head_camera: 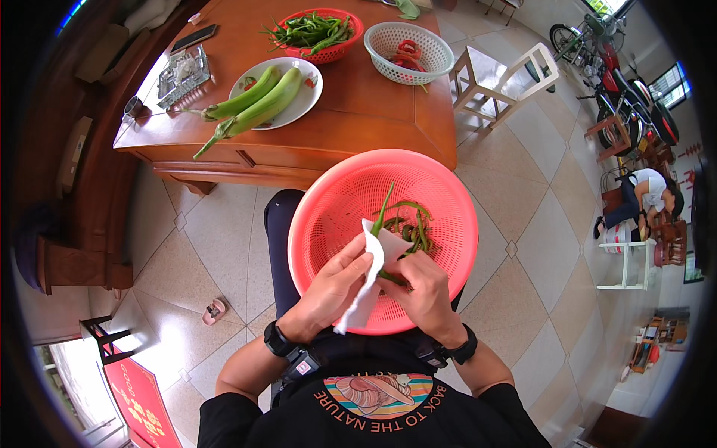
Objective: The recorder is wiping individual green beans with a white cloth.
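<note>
A pink plastic colander rests on my lap with several green peppers lying in it. Over it my left hand grips a folded white cloth or paper towel, wrapped partly around a long green pepper whose thin tip sticks up. My right hand is closed at the lower end of a green pepper just right of the white sheet; its fingertips are partly hidden. Whether both visible green parts belong to one pepper cannot be told.
Ahead stands a wooden table bearing a plate with two green eggplants, a red basket of green peppers, a white basket with red pieces, and a glass ashtray. A white chair stands right; farther off, a person bends over.
</note>
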